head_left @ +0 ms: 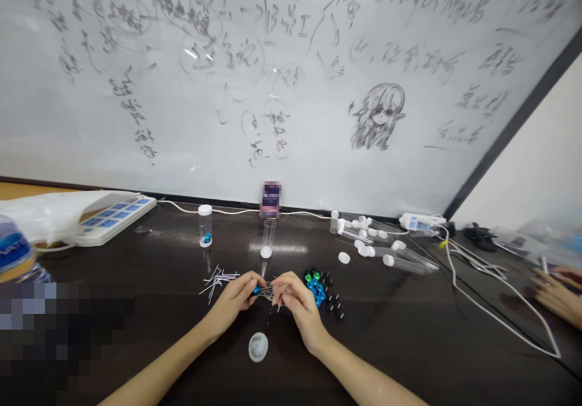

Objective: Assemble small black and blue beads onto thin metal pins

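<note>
My left hand (240, 292) is closed in a pinch on a small blue knob (256, 290) from which thin metal wires (266, 291) stick out to the right. At the other side of these wires, my right hand (297, 303) has its fingers curled and touching or very close to them; whether it grips one is too small to tell. Just below the hands lies a round whitish dish-like piece (258, 347) with tiny bits in it. Loose thin rods (219, 280) are heaped left of my left hand. Blue knobs (316, 291), green knobs (317, 276) and black knobs (335, 305) lie right of my right hand.
An upright clear tube (268, 236) stands before a propped phone (271, 200). A capped tube (205, 227) holds blue pieces. Tubes and white caps (344, 258) lie at the back right. White cables (509, 309), a power strip (421, 221), a bottle (16, 248) and another person's hand (557, 294) flank the table.
</note>
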Available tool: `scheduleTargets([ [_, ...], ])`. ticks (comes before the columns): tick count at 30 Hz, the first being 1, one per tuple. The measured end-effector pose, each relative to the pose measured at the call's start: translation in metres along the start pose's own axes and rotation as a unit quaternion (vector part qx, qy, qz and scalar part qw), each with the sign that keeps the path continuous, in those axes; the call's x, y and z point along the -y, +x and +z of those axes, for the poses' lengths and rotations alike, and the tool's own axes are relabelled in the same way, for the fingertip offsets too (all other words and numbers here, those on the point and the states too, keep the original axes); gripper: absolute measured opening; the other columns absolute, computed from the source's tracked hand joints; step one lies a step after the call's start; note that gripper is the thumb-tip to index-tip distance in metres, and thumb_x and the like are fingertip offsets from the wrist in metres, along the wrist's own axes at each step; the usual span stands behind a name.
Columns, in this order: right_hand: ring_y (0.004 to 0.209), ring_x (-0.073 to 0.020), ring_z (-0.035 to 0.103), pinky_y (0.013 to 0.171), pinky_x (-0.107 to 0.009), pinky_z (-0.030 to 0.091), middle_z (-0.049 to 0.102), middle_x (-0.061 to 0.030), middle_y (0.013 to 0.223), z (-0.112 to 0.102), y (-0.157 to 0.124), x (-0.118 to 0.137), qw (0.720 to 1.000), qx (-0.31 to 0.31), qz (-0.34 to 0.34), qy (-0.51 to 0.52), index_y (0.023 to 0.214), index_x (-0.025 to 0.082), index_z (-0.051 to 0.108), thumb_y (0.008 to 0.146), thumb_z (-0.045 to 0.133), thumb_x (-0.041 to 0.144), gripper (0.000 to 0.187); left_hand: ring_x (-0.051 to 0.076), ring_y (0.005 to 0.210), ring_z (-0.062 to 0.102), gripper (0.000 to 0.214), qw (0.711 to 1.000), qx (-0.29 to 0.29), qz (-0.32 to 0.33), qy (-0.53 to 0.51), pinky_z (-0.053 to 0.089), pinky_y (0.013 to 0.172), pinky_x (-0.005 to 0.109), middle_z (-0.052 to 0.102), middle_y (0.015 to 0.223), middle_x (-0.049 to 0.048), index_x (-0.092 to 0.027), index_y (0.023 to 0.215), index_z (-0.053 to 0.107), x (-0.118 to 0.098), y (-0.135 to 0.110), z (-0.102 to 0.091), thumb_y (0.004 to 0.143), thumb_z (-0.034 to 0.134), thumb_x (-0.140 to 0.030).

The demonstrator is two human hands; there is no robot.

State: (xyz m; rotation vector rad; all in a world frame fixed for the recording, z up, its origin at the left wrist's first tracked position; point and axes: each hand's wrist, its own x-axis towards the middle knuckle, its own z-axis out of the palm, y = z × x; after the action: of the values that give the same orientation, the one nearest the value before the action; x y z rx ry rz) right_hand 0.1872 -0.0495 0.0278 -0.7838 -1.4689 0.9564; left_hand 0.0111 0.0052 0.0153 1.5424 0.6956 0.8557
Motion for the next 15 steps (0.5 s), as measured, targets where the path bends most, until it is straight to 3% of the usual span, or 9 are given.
scheduleTargets([
  [6, 0.069, -0.0145, 0.054, 0.065, -0.028, 0.044, 0.050, -0.0038, 0.089, 0.0004, -0.0002, 0.0006, 0.998, -0.016, -0.006, -0.056, 0.089, 0.020, 0.068, 0.090, 0.051, 0.034, 0.021, 0.010, 0.053, 0.032, 0.037, 0.999, 0.042, 0.009, -0.011, 0.021, 0.047, 0.022, 0.040, 0.062, -0.0040, -0.016, 0.086, 0.058, -0.0038, -0.0007, 0.0007, 0.088, 0.041, -0.050],
  [11, 0.067, -0.0150, 0.052, 0.061, -0.027, 0.043, 0.054, -0.0039, 0.080, -0.0020, 0.0014, -0.0020, 0.994, -0.060, -0.005, -0.095, 0.073, 0.018, 0.069, 0.089, 0.053, 0.034, 0.028, 0.010, 0.053, 0.035, 0.036, 0.999, 0.053, 0.006, -0.011, 0.024, 0.049, 0.022, 0.043, 0.063, -0.0035, -0.016, 0.087, 0.059, -0.0047, -0.0017, 0.0019, 0.089, 0.041, -0.048],
  [15, 0.059, -0.0144, 0.050, 0.055, -0.026, 0.041, 0.054, -0.0018, 0.067, -0.0025, 0.0027, -0.0025, 0.991, -0.091, 0.005, -0.099, 0.075, 0.017, 0.068, 0.090, 0.051, 0.034, 0.029, 0.012, 0.063, 0.045, 0.025, 0.998, 0.049, 0.043, 0.005, 0.034, 0.058, 0.024, 0.052, 0.071, -0.0015, -0.016, 0.089, 0.059, -0.0009, 0.0009, -0.0009, 0.085, 0.053, -0.041],
])
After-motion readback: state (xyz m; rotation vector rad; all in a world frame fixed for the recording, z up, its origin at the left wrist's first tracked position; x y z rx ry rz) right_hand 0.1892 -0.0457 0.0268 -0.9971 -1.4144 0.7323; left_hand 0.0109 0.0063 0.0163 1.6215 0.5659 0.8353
